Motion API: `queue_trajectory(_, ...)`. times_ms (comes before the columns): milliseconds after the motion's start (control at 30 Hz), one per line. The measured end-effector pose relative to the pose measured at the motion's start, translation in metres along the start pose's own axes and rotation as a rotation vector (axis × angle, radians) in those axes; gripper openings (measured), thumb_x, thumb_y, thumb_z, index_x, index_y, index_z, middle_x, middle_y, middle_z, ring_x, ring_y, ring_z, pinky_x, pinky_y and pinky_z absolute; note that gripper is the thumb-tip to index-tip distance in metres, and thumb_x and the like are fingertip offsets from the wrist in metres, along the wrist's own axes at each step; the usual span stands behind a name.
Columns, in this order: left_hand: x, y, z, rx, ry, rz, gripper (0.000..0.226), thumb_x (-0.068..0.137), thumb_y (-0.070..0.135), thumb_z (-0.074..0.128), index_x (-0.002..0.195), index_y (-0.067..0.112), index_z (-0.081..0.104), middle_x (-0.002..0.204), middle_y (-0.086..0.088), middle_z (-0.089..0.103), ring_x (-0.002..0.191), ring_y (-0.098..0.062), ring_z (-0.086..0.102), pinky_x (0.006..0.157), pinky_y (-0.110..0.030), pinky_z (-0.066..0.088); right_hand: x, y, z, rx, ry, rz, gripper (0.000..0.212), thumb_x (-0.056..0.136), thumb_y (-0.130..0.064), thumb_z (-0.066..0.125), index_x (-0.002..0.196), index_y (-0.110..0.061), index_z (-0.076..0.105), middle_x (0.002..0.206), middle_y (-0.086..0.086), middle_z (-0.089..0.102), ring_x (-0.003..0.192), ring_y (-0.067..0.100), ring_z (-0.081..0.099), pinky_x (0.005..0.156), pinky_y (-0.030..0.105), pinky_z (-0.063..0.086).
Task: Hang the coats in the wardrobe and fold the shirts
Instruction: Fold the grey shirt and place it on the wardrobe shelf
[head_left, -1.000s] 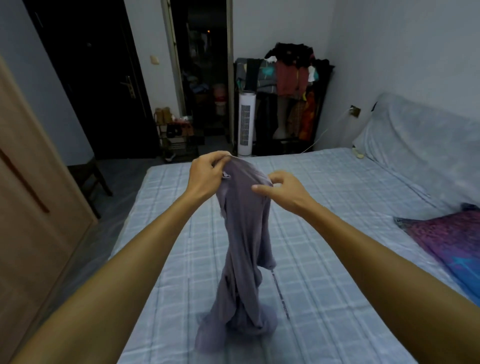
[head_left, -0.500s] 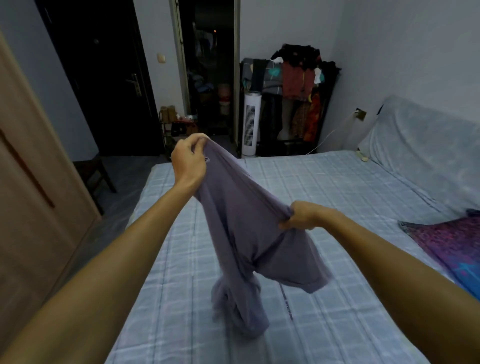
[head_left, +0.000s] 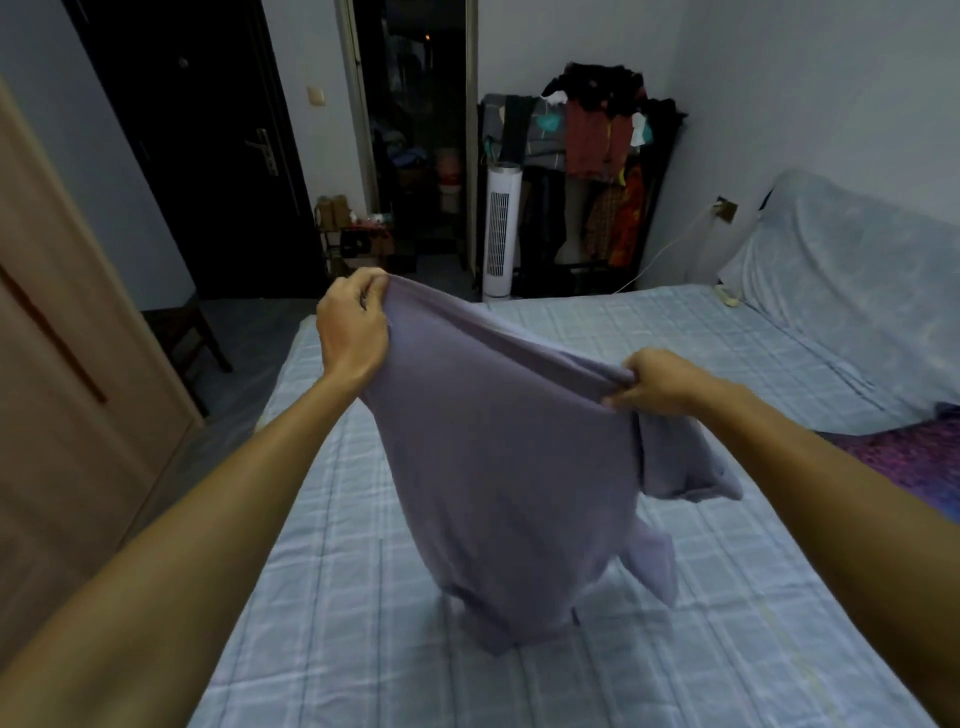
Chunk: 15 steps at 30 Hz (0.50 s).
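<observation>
I am holding the lavender shirt (head_left: 498, 467) above the bed (head_left: 322, 597), my left hand (head_left: 353, 325) and right hand (head_left: 657, 384) each keeping a clamped grip on its top edge, hem touching the checked sheet.

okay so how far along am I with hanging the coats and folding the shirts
Done: nothing visible yet; no folded shirt lies on the bed.

In hand: your left hand and right hand grip the top edge of the purple shirt, spread between them, its lower end bunched on the bed.

Left: lay it flat and fold it. No coats show as hung; the wardrobe door looks shut, and clothes crowd the rack.
</observation>
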<state>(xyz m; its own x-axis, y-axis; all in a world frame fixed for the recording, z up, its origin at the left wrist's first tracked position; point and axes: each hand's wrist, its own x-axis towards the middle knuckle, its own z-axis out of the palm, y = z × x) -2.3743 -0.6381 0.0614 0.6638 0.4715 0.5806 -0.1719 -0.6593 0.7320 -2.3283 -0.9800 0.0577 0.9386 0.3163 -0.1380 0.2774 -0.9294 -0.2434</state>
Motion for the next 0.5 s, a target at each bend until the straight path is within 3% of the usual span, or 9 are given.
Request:
queue_trajectory(67, 0.000, -0.009, 0.009, 0.010, 0.015, -0.060, 0.023, 0.098, 0.023, 0.044, 0.097, 0.018, 0.066, 0.092, -0.004, 0.064, 0.085, -0.017, 0.057, 0.074, -0.028, 0.042, 0.005, 0.014, -0.001, -0.118, -0.002, 0.053, 0.012, 0.081, -0.026, 0.068, 0.085, -0.015, 0.065, 0.091, 0.011, 0.067, 0.084, 0.027, 0.060, 0.068, 0.031, 0.044)
queue_trajectory(133, 0.003, -0.019, 0.017, 0.048, 0.009, -0.121, 0.024, 0.098, 0.023, 0.044, 0.099, 0.017, 0.066, 0.095, -0.007, 0.065, 0.088, -0.021, 0.058, 0.073, -0.029, 0.042, 0.011, 0.028, 0.000, -0.096, 0.107, 0.103, 0.012, 0.084, -0.017, 0.059, 0.093, -0.013, 0.066, 0.097, 0.013, 0.067, 0.086, 0.031, 0.060, 0.066, 0.032, 0.043)
queue_trajectory(267, 0.018, -0.028, 0.033, 0.122, -0.051, -0.135, 0.025, 0.099, 0.027, 0.042, 0.102, 0.020, 0.066, 0.099, -0.010, 0.063, 0.089, -0.023, 0.057, 0.072, -0.030, 0.041, 0.027, 0.040, 0.007, -0.028, 0.309, 0.212, 0.018, 0.082, -0.008, 0.050, 0.091, -0.018, 0.063, 0.093, 0.010, 0.064, 0.087, 0.032, 0.058, 0.063, 0.033, 0.038)
queue_trajectory(500, 0.048, -0.024, 0.082, 0.073, -0.022, -0.271, 0.023, 0.099, 0.021, 0.043, 0.094, 0.018, 0.065, 0.088, -0.001, 0.062, 0.072, -0.009, 0.053, 0.068, -0.028, 0.038, 0.089, 0.051, 0.007, 0.199, 0.432, 0.309, 0.022, 0.079, 0.000, 0.046, 0.080, -0.013, 0.064, 0.083, 0.016, 0.065, 0.071, 0.032, 0.053, 0.061, 0.033, 0.039)
